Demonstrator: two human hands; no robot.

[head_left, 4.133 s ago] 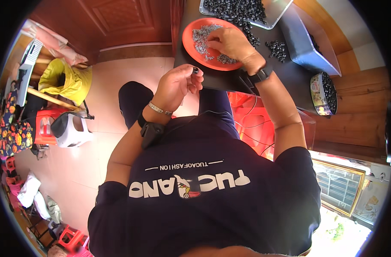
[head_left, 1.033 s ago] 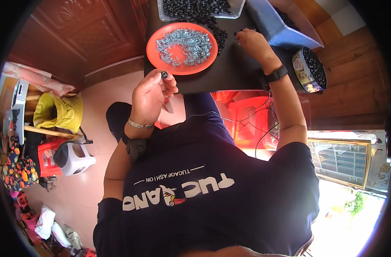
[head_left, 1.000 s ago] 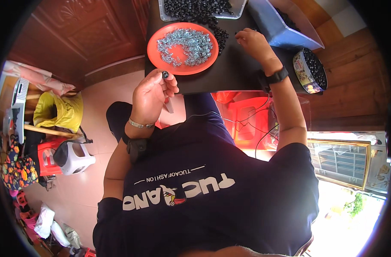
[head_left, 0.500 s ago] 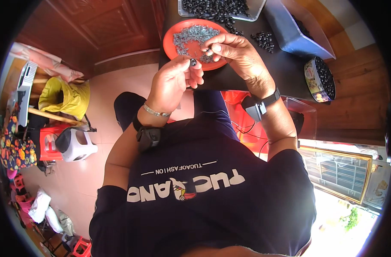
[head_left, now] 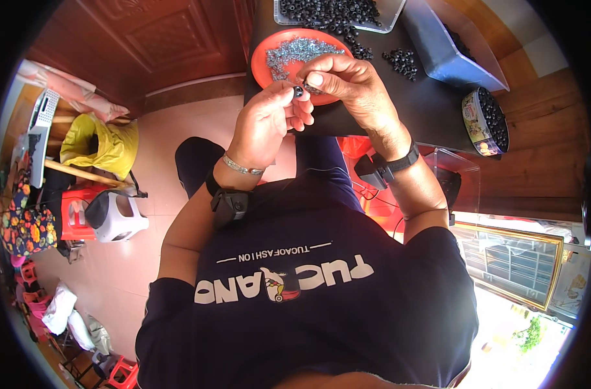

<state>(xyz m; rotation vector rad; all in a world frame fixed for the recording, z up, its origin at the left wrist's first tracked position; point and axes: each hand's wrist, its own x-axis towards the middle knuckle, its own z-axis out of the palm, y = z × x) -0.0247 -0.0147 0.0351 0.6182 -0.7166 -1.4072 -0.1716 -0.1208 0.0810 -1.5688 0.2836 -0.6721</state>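
Note:
Above the near edge of a dark table (head_left: pixel 431 120), my two hands are almost touching. My left hand (head_left: pixel 263 123) pinches a small, shiny black round piece (head_left: pixel 299 91) between thumb and forefinger, its other fingers curled. My right hand (head_left: pixel 357 87) is closed in a pinch right beside that piece; anything between its fingertips is too small to make out. Behind the hands lies a red plate (head_left: pixel 259 61) strewn with small silvery metal parts (head_left: pixel 295 49). Farther back, loose black round pieces (head_left: pixel 331 13) fill a clear tray (head_left: pixel 391 16) and spill over its front.
A small heap of black pieces (head_left: pixel 401 63) lies right of the plate. Beyond it stand a blue bin (head_left: pixel 444 55) and a printed tub (head_left: pixel 474 126) of black pieces. On the left are a yellow bag (head_left: pixel 101 146) and a white-grey stool (head_left: pixel 120 217).
My right hand has come down and left, its fingertips now meeting the black piece in my left hand. My left hand has shifted slightly right.

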